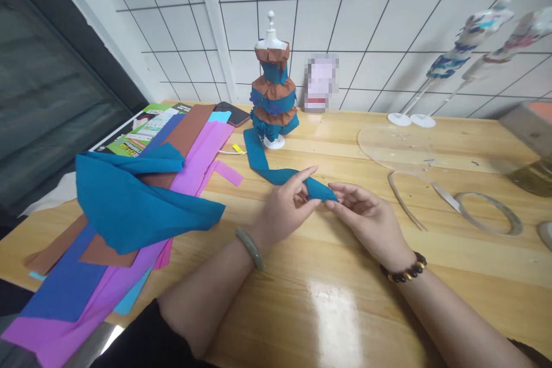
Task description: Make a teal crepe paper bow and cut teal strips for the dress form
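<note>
A long teal crepe paper strip (257,152) runs from the foot of a small dress form across the table to my hands. My left hand (287,201) grips the strip between thumb and fingers. At the strip's pointed end, my right hand (366,215) pinches the tip between thumb and index finger. Behind them stands the white mini dress form (271,40), wearing a tiered dress (274,91) of brown and teal ruffles. To the left, a large folded teal crepe paper sheet (129,201) lies on top of a pile of coloured paper.
Under the teal sheet are purple paper (207,152), brown paper (192,126) and blue paper (64,293). A phone (233,114) lies behind the pile. On the right are two more dress forms (451,63), a clear round sheet (388,146), a tape ring (513,221) and a box (524,126).
</note>
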Motion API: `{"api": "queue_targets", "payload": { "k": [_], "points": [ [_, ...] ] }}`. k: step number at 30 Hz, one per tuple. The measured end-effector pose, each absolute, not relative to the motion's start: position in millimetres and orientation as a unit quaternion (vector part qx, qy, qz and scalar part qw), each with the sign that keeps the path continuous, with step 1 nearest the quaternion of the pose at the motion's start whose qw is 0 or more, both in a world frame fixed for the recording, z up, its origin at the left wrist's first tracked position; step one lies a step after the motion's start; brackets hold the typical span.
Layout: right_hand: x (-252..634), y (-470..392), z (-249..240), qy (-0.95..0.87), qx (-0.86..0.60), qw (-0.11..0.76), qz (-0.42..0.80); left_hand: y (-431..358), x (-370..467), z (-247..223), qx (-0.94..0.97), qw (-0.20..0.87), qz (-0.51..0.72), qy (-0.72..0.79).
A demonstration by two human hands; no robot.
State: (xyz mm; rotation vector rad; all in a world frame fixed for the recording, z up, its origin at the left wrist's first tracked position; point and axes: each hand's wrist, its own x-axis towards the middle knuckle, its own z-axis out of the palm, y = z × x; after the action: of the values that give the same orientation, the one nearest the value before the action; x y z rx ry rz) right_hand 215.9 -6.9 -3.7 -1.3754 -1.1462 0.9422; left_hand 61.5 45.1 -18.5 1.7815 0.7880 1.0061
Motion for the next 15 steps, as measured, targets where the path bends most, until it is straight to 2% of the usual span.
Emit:
{"api": "queue_targets", "payload": {
  "k": [15],
  "points": [
    [216.7, -6.8, -4.5, -0.472, -0.573, 0.535, 0.404, 44.1, 60.6, -14.4, 0.745, 0.422, 0.419, 0.302]
  ]
}}
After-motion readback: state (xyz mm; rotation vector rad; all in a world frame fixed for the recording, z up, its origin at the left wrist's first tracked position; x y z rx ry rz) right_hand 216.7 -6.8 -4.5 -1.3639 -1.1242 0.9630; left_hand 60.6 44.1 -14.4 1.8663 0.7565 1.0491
